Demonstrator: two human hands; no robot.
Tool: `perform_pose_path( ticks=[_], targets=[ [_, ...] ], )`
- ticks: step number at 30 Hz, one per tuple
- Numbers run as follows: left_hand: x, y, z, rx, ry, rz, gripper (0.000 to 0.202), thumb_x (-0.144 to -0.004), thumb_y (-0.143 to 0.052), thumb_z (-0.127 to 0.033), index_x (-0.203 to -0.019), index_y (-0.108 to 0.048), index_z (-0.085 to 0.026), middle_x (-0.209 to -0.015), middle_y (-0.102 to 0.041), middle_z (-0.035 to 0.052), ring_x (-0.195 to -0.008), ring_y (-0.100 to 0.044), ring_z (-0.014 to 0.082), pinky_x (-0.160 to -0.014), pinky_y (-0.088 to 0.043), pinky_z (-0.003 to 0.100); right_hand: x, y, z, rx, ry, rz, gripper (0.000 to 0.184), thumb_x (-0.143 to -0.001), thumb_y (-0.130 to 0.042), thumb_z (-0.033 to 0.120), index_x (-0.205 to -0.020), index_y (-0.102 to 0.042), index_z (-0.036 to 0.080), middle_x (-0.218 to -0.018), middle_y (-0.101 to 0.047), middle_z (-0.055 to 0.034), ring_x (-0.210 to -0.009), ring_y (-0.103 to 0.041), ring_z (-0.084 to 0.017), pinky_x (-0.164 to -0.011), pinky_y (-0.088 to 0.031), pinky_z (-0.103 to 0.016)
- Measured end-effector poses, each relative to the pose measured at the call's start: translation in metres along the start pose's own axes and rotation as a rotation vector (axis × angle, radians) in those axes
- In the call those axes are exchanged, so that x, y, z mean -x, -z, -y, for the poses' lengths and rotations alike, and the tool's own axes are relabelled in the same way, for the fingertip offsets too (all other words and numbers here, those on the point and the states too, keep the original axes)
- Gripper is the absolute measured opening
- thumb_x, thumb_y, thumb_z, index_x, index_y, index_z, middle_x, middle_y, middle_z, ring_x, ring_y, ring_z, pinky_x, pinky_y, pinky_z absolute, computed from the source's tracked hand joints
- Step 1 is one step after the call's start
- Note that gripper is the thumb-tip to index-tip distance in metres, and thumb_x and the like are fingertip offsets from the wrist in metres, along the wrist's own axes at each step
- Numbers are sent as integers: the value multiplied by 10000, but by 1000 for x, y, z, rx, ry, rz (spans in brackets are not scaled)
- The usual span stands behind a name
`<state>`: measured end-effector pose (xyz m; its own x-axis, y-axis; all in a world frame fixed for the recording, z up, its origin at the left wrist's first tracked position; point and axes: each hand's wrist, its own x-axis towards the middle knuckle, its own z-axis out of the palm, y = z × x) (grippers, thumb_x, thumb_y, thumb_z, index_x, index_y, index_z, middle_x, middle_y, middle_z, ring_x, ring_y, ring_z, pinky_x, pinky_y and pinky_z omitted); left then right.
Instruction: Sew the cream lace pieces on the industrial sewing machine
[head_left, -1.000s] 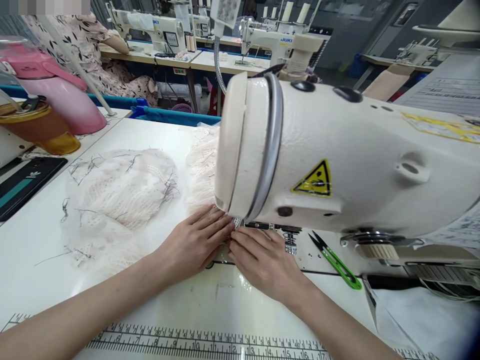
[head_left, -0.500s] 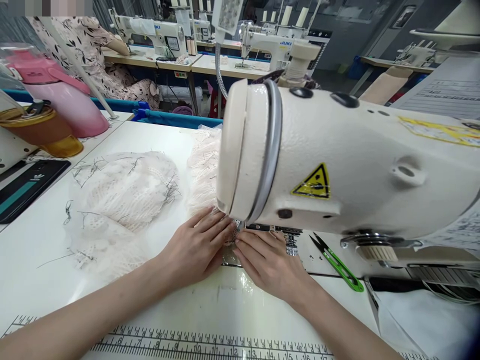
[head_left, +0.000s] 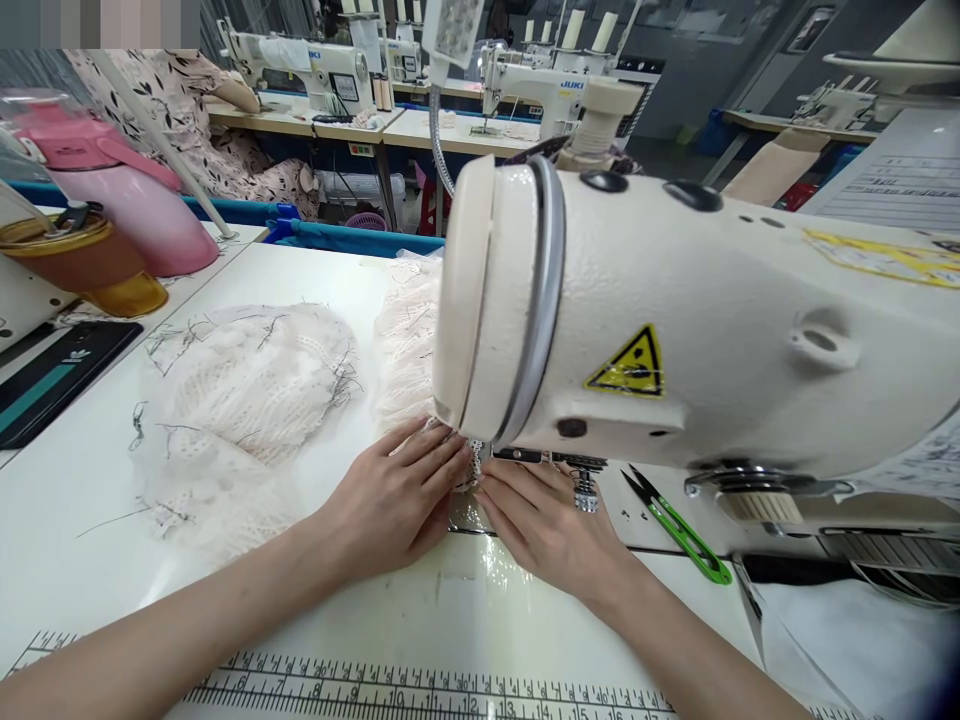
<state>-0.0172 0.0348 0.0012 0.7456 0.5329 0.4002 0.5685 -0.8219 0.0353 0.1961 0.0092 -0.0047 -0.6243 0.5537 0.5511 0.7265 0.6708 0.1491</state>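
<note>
Beneath and beyond the left fingers (head_left: pixel 436 463) lies pale fabric (head_left: pixel 409 345).

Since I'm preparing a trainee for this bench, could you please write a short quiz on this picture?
1. True or false: the left hand holds the green-handled snips.
2. Besides black, the triangular sticker on the sewing machine is: a) red, b) yellow, c) blue?
3. Fill in: the left hand touches pale, ruffled (blank).

Key: 1. False; the snips lie to the right of the right hand. 2. b. 3. fabric.
</note>
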Motion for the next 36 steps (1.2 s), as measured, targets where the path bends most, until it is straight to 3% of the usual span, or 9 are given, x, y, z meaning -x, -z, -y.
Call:
perform_pose_path(
  ticks=[5,12,21,26,29,32,36],
  targets=[
    [-1,0,-1,-19,-2,6,350,-916,-419,-232,-1177,-620,-115,-1228,-647,109,-1175,-589,277,-1046,-431,462,-1,3,1,87,-44,-40,126,-908,-574,234,-861,-685,197,-867,-713,7,-698,-545,-117,-586,-298,-324],
    [-1,-3,-2,19,26,16,352,-912,-425,-235,-1198,-596,-121,-1249,-631,112,-1224,-549,284,-1033,-442,455,0,-2,-5,121,-3,-67,142,-910,-554,253,-891,-686,205,-828,-722,16,-606,-527,-117,-553,-267,-351],
    [0,-4,-3,39,63,52,376,-916,-443,-258,-1250,-568,-138,-1258,-618,118,-1252,-518,298,-1011,-457,469,6,-6,-11,121,-27,-49,111,-893,-576,258,-860,-677,227,-900,-711,-2,-654,-557,-148,-567,-348,-338],
    [-2,-5,-2,60,73,38,350,-915,-448,-259,-1208,-597,-141,-1228,-635,119,-1236,-530,305,-1008,-455,487,10,-1,-7,222,-89,50,130,-885,-610,256,-984,-690,233,-932,-716,-17,-646,-579,-144,-570,-380,-324],
    [-2,-6,-2,28,81,36,354,-915,-468,-278,-1218,-594,-146,-1257,-621,114,-1251,-514,307,-1023,-437,480,12,-4,-8,247,-60,0,133,-889,-607,275,-977,-693,224,-868,-718,-15,-601,-568,-136,-535,-364,-316],
    [0,-6,-3,-34,47,1,334,-930,-478,-257,-1222,-594,-146,-1268,-619,105,-1246,-519,289,-1047,-410,460,10,-5,-10,260,-28,-40,158,-905,-578,281,-990,-698,223,-843,-719,-14,-578,-567,-140,-513,-352,-319],
    [2,-6,-6,-68,-16,-41,314,-942,-460,-184,-1214,-597,-107,-1237,-643,106,-1209,-558,261,-1064,-398,438,6,0,-7,191,-103,61,194,-904,-583,290,-1056,-692,239,-955,-720,-31,-706,-615,-161,-590,-410,-317]
  ],
)
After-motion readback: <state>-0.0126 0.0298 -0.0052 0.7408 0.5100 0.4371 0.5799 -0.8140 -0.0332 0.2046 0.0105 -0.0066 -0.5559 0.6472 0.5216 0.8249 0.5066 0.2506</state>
